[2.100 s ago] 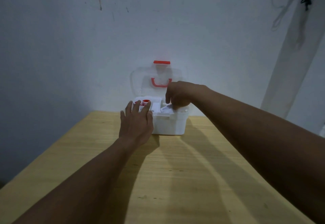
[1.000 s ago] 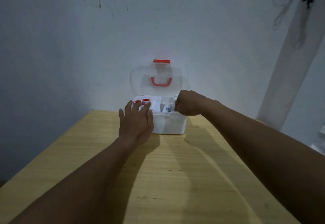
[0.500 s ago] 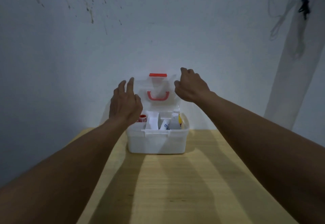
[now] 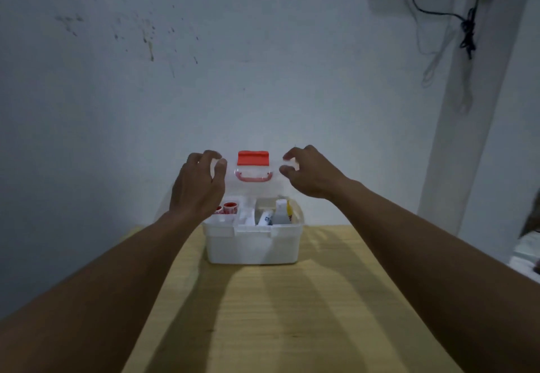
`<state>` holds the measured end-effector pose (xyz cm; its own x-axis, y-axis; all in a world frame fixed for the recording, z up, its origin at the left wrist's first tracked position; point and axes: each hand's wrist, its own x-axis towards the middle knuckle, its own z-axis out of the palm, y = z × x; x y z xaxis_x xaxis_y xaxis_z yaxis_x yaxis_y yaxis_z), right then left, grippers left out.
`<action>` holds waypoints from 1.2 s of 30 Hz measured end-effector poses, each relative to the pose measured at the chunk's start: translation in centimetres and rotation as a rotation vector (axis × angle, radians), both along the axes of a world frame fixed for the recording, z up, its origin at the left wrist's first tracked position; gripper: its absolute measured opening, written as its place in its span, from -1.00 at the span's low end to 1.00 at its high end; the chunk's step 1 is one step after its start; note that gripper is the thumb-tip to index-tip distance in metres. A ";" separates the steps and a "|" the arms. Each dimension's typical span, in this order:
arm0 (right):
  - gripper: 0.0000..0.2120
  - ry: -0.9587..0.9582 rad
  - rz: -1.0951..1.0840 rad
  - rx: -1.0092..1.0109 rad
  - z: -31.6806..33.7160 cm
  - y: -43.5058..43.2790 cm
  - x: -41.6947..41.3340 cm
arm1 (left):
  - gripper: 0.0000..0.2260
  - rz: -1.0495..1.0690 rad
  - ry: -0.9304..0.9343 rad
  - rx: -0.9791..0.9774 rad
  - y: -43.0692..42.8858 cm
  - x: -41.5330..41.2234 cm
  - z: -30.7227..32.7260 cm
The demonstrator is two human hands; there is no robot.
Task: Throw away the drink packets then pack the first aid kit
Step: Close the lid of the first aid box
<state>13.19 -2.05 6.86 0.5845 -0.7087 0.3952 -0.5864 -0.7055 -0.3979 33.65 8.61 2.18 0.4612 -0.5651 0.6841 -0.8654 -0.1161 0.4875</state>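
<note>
Wooden table (image 4: 292, 314): white first aid kit (image 4: 252, 245), clear lid (image 4: 254, 190) upright, left hand (image 4: 198, 187) and right hand (image 4: 311, 173) gripping its top corners.

Both arms reach forward, left hand (image 4: 198, 188) and right hand (image 4: 309, 175) raised with fingers curled.

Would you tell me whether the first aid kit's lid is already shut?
No, the clear lid stands raised above the white box, with the left hand and right hand gripping its top corners.

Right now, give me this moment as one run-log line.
stage: closing kit | left hand: on clear lid left edge | right hand: on right edge | white box: open, packed | on table
</note>
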 end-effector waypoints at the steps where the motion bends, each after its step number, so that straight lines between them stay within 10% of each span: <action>1: -0.56 0.012 0.009 -0.001 -0.3 0.4 -0.4 | -0.68 -0.019 0.011 -0.009 0.4 -0.3 -0.3; 15: -0.58 0.081 -0.006 0.093 -5.1 4.3 -2.2 | -0.67 -0.086 0.184 -0.011 5.1 -2.7 -5.8; 23: -0.38 -0.147 -0.183 0.235 -5.7 4.6 0.9 | -0.49 0.039 0.235 0.000 3.8 -3.2 -4.2; 36: 0.00 0.070 -0.044 0.257 -7.0 5.4 -0.4 | -0.34 -0.270 0.434 0.123 5.0 -2.0 -4.9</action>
<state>12.80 3.33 -0.14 0.5700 -0.8062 0.1586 -0.6470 -0.5594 -0.5182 31.60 13.56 -2.71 0.5141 -0.7671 0.3837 -0.5938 0.0045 0.8046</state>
